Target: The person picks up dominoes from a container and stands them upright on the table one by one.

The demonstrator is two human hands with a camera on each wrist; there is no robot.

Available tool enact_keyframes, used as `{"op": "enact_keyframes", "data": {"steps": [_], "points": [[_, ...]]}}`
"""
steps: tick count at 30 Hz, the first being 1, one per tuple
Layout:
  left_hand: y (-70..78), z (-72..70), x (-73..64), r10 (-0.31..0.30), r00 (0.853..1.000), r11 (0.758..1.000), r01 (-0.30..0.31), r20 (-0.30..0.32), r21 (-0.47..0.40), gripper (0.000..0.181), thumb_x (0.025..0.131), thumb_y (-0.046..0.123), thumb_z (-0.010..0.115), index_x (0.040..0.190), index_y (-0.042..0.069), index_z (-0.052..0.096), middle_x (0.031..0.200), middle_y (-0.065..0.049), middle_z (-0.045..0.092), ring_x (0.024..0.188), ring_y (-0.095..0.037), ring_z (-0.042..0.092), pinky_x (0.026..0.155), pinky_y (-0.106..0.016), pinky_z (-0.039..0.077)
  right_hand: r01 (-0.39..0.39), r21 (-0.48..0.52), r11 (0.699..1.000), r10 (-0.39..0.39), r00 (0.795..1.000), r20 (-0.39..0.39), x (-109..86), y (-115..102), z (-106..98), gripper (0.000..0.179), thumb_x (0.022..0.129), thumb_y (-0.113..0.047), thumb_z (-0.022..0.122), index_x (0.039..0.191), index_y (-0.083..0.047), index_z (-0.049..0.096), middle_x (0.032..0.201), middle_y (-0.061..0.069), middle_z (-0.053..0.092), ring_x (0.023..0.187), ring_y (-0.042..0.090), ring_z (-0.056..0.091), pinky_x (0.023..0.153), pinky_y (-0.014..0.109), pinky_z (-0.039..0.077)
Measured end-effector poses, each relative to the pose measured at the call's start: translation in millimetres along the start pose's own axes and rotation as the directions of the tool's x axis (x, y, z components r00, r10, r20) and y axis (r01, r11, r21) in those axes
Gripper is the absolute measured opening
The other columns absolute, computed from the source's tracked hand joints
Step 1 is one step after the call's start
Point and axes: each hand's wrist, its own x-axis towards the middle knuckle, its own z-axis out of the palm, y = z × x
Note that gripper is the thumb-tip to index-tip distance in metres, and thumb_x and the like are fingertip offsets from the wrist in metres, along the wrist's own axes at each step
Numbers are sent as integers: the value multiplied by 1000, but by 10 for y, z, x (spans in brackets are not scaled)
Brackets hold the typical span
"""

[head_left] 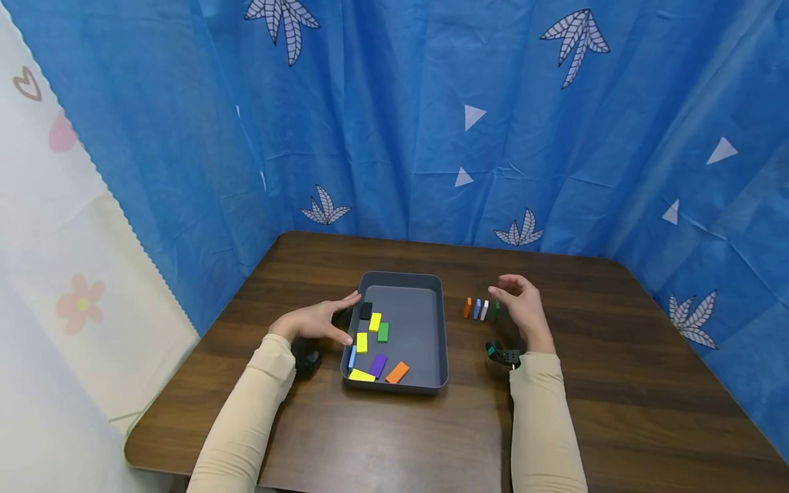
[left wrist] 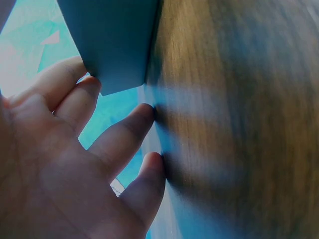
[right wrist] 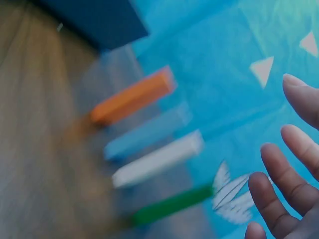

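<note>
Four-sided domino blocks stand on end in a short row right of the grey tray (head_left: 414,387): an orange domino (head_left: 468,307), a light blue domino (head_left: 477,309), a white domino (head_left: 484,310) and a green domino (head_left: 496,311). My right hand (head_left: 522,307) hovers by the green end, fingers loosely bent; the right wrist view shows it apart from the green domino (right wrist: 172,205), holding nothing. My left hand (head_left: 317,320) rests at the tray's left wall with thumb and fingers spread. In the left wrist view, fingertips meet the tray's outer side (left wrist: 117,45).
Inside the tray lie several loose dominoes, among them a purple domino (head_left: 379,365), an orange domino (head_left: 397,372) and a black domino (head_left: 366,311). The brown wooden table (head_left: 616,383) ends at a blue curtain (head_left: 394,137) behind.
</note>
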Motion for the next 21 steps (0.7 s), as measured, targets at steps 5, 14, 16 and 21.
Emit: {"op": "enact_keyframes", "data": {"steps": [5, 14, 16, 21], "points": [[2, -1, 3, 11, 1000, 1000, -11, 2, 7, 102, 64, 51, 72, 143, 31, 11, 150, 10, 3, 137, -24, 13, 104, -54, 22, 107, 18, 994, -108, 992, 59, -69, -377, 126, 57, 73, -41, 69, 118, -10, 51, 116, 12, 51, 103, 21, 45, 82, 33, 43], [-26, 1, 5, 5, 1000, 1000, -5, 6, 4, 102, 64, 53, 72, 143, 31, 11, 149, 12, 3, 137, -21, 12, 105, -53, 20, 288, -36, 957, -256, 894, 369, -154, -808, 769, 48, 75, -38, 69, 115, -16, 54, 112, 9, 55, 103, 28, 50, 80, 36, 47], [-23, -7, 1, 1, 1000, 1000, -1, 0, -7, 101, 64, 51, 72, 143, 31, 12, 149, 12, 4, 137, -22, 12, 105, -54, 19, 321, -53, 946, -261, 846, 465, -147, -848, 937, 49, 74, -37, 69, 116, -17, 53, 114, 8, 55, 105, 29, 50, 81, 36, 47], [-2, -26, 8, 2, 1000, 1000, -2, 6, -10, 100, 65, 51, 71, 143, 30, 12, 149, 10, 5, 137, -24, 12, 105, -56, 18, 328, -75, 942, -207, 740, 640, -122, -853, 1267, 51, 74, -30, 71, 119, -15, 52, 115, 9, 54, 101, 25, 51, 81, 33, 48]]}}
